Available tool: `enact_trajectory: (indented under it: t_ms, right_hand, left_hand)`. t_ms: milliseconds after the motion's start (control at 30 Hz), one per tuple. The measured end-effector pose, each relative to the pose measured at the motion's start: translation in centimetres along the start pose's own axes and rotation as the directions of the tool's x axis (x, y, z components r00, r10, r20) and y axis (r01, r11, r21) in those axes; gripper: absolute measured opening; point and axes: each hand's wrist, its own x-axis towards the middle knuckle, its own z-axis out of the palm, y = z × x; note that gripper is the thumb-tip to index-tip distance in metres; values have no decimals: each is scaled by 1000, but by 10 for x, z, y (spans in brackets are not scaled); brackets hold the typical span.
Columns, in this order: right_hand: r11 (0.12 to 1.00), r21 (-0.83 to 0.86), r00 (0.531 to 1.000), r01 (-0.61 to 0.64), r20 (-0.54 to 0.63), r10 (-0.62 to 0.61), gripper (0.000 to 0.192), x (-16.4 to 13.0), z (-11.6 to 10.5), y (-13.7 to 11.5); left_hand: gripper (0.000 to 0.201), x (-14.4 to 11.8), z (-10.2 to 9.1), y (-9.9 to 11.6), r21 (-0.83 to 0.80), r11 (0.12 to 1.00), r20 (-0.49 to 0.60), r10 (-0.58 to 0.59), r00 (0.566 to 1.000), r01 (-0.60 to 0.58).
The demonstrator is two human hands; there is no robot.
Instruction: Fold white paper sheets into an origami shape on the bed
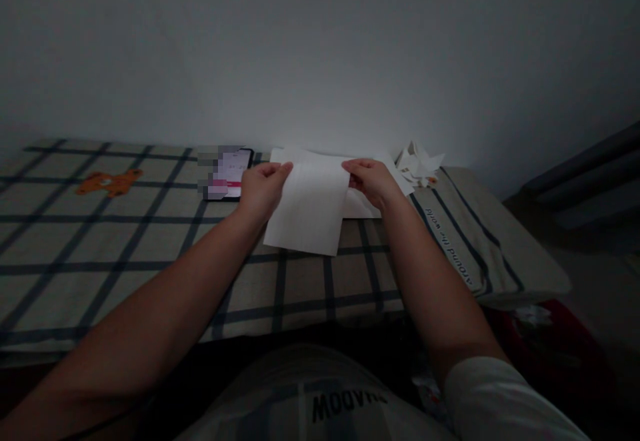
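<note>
A white sheet of paper (313, 207) is held up by its two side edges, its lower end hanging toward me over the checked cloth. My left hand (264, 186) pinches the left edge near the top between thumb and fingers. On the opposite edge, my right hand (369, 179) has a similar pinch. Behind and to the right, more white paper (364, 206) lies flat on the cloth, partly hidden by the held sheet and my right hand. Close to my left hand lies a phone (233, 167) with its screen lit, part of it blurred out.
A checked tablecloth (150, 234) covers the table, which meets a plain wall (320, 54) at the back. Folded white paper (419, 163) stands at the back right. An orange bear figure (109, 182) shows at the left. Below the right edge is a red container (575, 341).
</note>
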Motion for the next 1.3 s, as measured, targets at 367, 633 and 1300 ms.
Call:
enact_trajectory:
  t_ms: [367, 633, 1300]
  right_hand:
    - [960, -227, 966, 164, -161, -204, 20, 7, 4, 8]
    - [993, 88, 996, 84, -16, -83, 28, 1, 8, 8]
    - [992, 85, 994, 94, -68, -88, 25, 2, 12, 8]
  left_hand:
    - [24, 0, 2, -4, 57, 996, -26, 65, 998, -63]
    - [25, 4, 0, -7, 36, 990, -85, 137, 987, -135]
    - [21, 0, 1, 1, -61, 994, -68, 84, 994, -88]
